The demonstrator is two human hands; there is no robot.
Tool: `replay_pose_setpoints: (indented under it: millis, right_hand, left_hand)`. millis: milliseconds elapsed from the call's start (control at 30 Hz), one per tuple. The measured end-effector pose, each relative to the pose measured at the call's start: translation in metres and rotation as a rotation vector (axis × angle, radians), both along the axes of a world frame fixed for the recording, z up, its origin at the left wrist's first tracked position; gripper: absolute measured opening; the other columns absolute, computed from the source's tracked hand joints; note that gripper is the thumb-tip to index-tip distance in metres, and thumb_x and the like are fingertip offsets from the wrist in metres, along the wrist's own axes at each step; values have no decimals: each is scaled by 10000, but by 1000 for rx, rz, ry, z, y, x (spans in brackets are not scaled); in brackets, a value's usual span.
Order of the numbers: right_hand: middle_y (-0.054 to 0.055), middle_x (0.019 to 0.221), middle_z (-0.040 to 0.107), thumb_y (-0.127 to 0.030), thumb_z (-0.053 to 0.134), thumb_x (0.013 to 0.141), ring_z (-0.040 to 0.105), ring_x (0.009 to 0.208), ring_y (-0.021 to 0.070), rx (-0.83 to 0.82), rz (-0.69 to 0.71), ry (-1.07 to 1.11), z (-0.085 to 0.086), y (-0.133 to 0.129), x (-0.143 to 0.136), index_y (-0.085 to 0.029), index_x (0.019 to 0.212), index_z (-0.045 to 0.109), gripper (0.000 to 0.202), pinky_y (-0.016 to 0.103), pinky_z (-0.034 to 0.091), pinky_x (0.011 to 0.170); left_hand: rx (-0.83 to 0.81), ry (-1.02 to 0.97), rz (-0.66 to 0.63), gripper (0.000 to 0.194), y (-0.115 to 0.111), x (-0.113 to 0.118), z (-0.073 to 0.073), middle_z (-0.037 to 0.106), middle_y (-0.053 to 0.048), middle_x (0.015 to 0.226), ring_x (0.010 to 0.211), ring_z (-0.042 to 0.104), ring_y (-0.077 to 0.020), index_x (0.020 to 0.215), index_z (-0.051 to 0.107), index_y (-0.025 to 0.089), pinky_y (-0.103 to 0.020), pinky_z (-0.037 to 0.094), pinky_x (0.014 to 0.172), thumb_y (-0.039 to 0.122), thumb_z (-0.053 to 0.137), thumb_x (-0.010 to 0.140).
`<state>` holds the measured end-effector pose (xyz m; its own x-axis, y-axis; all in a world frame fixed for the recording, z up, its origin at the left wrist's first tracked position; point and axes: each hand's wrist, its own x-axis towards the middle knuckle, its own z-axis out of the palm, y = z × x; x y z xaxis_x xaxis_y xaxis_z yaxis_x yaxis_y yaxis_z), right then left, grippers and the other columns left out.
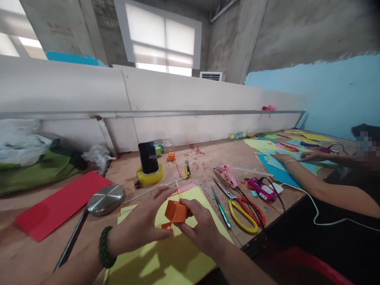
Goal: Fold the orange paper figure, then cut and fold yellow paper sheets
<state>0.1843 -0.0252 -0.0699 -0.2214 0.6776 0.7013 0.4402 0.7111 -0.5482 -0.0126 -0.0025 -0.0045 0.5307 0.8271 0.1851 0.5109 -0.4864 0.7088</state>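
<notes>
The orange piece (175, 211), a small folded paper shape with a thin strip at its lower edge, is held above the yellow paper (190, 255) on the counter (129, 160). The right hand (204, 225) is nearly closed, pinching the orange piece between thumb and fingers from its right side. The left hand (145, 217) is half open around the piece's left side, its thumb by the thin strip; whether it touches is unclear. Just right of the yellow paper lie a green tool (221, 208) and scissors (232, 196), with a pink glue gun (230, 176) and a purple box (261, 190) farther right. Beyond the paper, a phone (148, 157) stands upright at a tape roll (154, 177), near a cutter (187, 169). Left of it are a metal disc (106, 199) and red paper (61, 206). Well to its right, another person's hands (281, 157) rest over coloured sheets (261, 158).
</notes>
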Motion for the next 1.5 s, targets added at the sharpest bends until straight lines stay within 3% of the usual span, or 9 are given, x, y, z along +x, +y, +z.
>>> replay_pose_setpoints:
  millis: [167,300,400,567,733,800,1033,1267,1500]
  right_hand:
    - [80,942,648,-116,546,798,637,790,202,146,37,-78,0,-4,-4,-229,1240,504,458,297,549,676]
    - [75,917,626,-67,499,798,636,781,205,221,-4,-99,0,-7,-5,-244,1257,483,492,293,552,658]
    - [63,867,617,-61,459,809,626,716,198,237,-4,-183,-3,-7,-7,-244,1280,462,505,280,545,601]
    - [52,850,635,-69,449,821,629,669,179,193,49,-300,-11,-7,-11,-249,1325,437,536,246,534,563]
    - [103,1021,648,-113,489,875,663,882,216,123,124,-210,-5,-8,-10,-238,1403,371,555,316,575,730]
    - [121,1096,632,-145,519,891,656,941,215,131,150,-136,0,-8,-8,-235,1414,352,556,331,573,782]
    - [32,849,642,-104,530,889,613,704,140,127,-94,149,13,-13,8,-227,1077,570,229,247,538,625]
    - [25,740,661,-148,533,907,612,628,137,144,-127,-75,21,-19,41,-213,939,622,114,241,495,574]
    - [104,822,716,-251,579,868,661,756,238,-325,-722,-437,32,23,120,-162,876,689,142,295,441,615]
  left_hand:
    - [-31,-17,-24,888,-8,-18,-25,445,-90,1466,1248,486,-334,1471,341,338,-462,424,1018,164,663,662]
    - [-276,-268,-55,965,-11,-27,-40,448,-111,1420,1070,589,-261,1522,124,354,-435,475,941,343,698,746]
    - [-363,-380,-41,1169,-12,-21,-47,416,-130,1410,1133,552,-295,1526,84,332,-445,439,984,468,815,625]
    - [-370,-350,52,1067,-22,-11,-55,511,-129,1320,1225,499,-321,1513,201,270,-440,408,1036,412,806,646]
    - [-269,-383,122,645,-29,-14,-51,588,-97,1310,1241,500,-336,1249,595,264,-437,362,1092,406,794,653]
    - [-262,-456,190,568,-28,-16,-48,624,-96,1263,1188,542,-331,1180,633,252,-421,403,1058,430,785,662]
    - [-241,-588,460,681,-9,-22,-45,650,-86,1106,1033,612,-287,1166,536,204,-385,478,931,493,789,604]
    - [-320,-487,472,648,-10,-19,-47,673,-27,990,922,642,-260,1097,531,235,-309,523,753,526,800,583]
    - [-523,-533,476,769,-5,-18,-46,671,-2,738,640,593,-196,1010,505,209,-274,460,557,650,806,458]
